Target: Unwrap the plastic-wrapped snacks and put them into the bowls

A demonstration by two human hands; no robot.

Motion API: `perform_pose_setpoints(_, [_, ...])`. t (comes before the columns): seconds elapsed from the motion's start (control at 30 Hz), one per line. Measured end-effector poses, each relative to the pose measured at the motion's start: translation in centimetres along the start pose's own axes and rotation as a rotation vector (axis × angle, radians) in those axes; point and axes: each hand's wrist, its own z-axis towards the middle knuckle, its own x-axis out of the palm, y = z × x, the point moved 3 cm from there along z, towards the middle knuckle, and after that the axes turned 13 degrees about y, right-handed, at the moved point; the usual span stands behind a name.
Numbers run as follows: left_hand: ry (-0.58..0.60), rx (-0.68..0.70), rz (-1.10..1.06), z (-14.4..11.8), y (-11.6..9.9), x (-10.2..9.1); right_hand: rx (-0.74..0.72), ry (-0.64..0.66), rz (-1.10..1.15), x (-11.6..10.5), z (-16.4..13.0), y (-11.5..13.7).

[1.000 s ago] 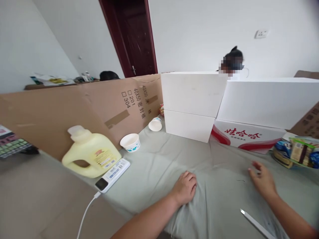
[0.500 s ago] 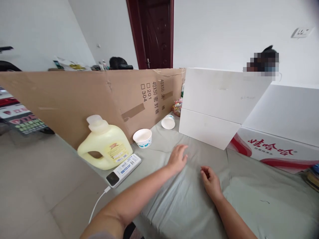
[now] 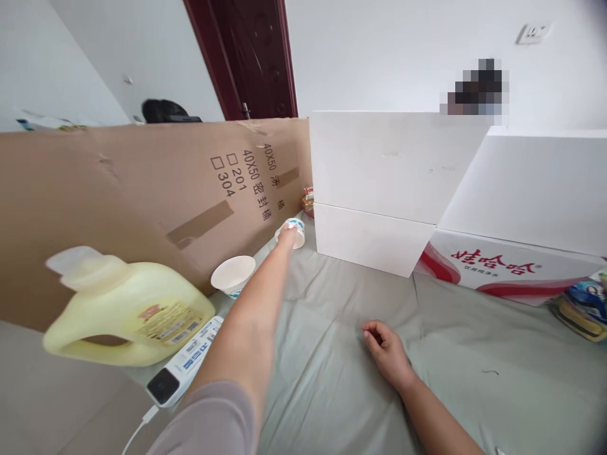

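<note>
My left hand point(image 3: 286, 236) is stretched far forward, right at a white paper bowl point(image 3: 298, 235) with a blue pattern. The hand covers part of this bowl, and its fingers are too blurred and hidden to show whether they grip it. A second white paper bowl point(image 3: 233, 273) stands upright beside my left forearm. My right hand point(image 3: 386, 354) rests on the grey-green cloth point(image 3: 332, 354) with its fingers loosely curled in and the thumb close to them. Nothing shows in it.
A yellow detergent jug point(image 3: 128, 309) and a white power bank point(image 3: 184, 363) with a cable lie at the left. A cardboard sheet point(image 3: 142, 183) walls the left and back. White boxes point(image 3: 374, 177) stand behind, a printed carton point(image 3: 497, 265) and a packet point(image 3: 585, 309) at right.
My left hand has reached forward from the middle of the cloth to the far paper bowl. My right hand stays on the cloth. The view has shifted to the right.
</note>
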Motion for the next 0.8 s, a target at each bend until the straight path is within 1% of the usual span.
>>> perform_pose_setpoints(0.07, [-0.089, 0.016, 0.029, -1.8, -0.5, -1.1, 0.009, 0.019, 0.056, 0.0, 0.0, 0.1])
perform_pose_setpoints(0.13, [-0.138, 0.08, 0.07, -5.1, -1.1, -2.1, 0.016, 0.024, 0.119, 0.0, 0.0, 0.1])
perform_pose_setpoints(0.17, [-0.131, 0.12, 0.094, -7.3, -1.3, -2.5, 0.017, 0.008, 0.151, -0.1, 0.0, -0.1])
perform_pose_setpoints(0.2, [-0.092, 0.162, 0.117, -9.6, -1.5, -2.8, 0.016, -0.022, 0.184, -0.1, 0.0, -0.3])
perform_pose_setpoints(0.23, [-0.028, 0.201, 0.138, -12.1, -1.8, -2.9, 0.011, -0.063, 0.217, -0.3, 0.0, -0.5])
perform_pose_setpoints(0.3, [0.164, 0.27, 0.171, -17.1, -2.5, -2.5, -0.012, -0.15, 0.276, -0.6, -0.3, -0.9])
perform_pose_setpoints(0.33, [0.322, 0.319, 0.187, -19.6, -3.0, -1.8, -0.038, -0.181, 0.293, -0.9, -0.5, -1.0])
perform_pose_setpoints(0.37, [0.64, 0.409, 0.23, -22.0, -3.6, -0.6, -0.078, -0.197, 0.291, -1.1, -0.7, -0.8])
perform_pose_setpoints(0.4, [0.897, 0.481, 0.284, -24.3, -4.2, 0.5, -0.131, -0.193, 0.266, -1.3, -1.0, -0.5])
perform_pose_setpoints(0.43, [1.036, 0.544, 0.35, -26.1, -4.8, 1.3, -0.191, -0.172, 0.22, -1.4, -1.3, 0.1])
perform_pose_setpoints(0.47, [1.131, 0.609, 0.397, -27.3, -5.4, 2.0, -0.25, -0.136, 0.157, -1.5, -1.6, 0.7])
perform_pose_setpoints(0.5, [1.192, 0.686, 0.414, -27.9, -6.0, 2.5, -0.299, -0.094, 0.086, -1.5, -1.9, 1.4])
perform_pose_setpoints(0.53, [1.211, 0.769, 0.401, -27.8, -6.7, 2.9, -0.332, -0.051, 0.018, -1.4, -2.2, 2.0])
perform_pose_setpoints(0.57, [1.172, 0.832, 0.374, -26.9, -7.2, 3.0, -0.347, -0.016, -0.038, -1.3, -2.4, 2.5])
perform_pose_setpoints(0.6, [1.087, 0.872, 0.338, -25.1, -7.7, 2.8, -0.351, 0.007, -0.075, -1.1, -2.5, 2.8])
perform_pose_setpoints(0.63, [0.924, 0.854, 0.314, -22.5, -8.1, 2.5, -0.345, 0.02, -0.09, -1.0, -2.5, 2.9])
perform_pose_setpoints(0.67, [0.654, 0.741, 0.346, -19.1, -8.1, 1.7, -0.334, 0.028, -0.086, -0.9, -2.5, 2.9])
perform_pose_setpoints(0.7, [0.479, 0.642, 0.367, -15.6, -8.0, 1.0, -0.32, 0.034, -0.065, -0.7, -2.5, 2.8])
perform_pose_setpoints(0.73, [0.377, 0.579, 0.381, -12.0, -7.7, 0.5, -0.304, 0.043, -0.035, -0.6, -2.4, 2.5])
perform_pose_setpoints(0.77, [0.307, 0.519, 0.403, -8.4, -7.3, 0.2, -0.288, 0.055, -0.006, -0.4, -2.3, 2.2])
perform_pose_setpoints(0.8, [0.209, 0.427, 0.439, -5.0, -6.7, -0.1, -0.275, 0.07, 0.018, -0.3, -2.3, 2.0])
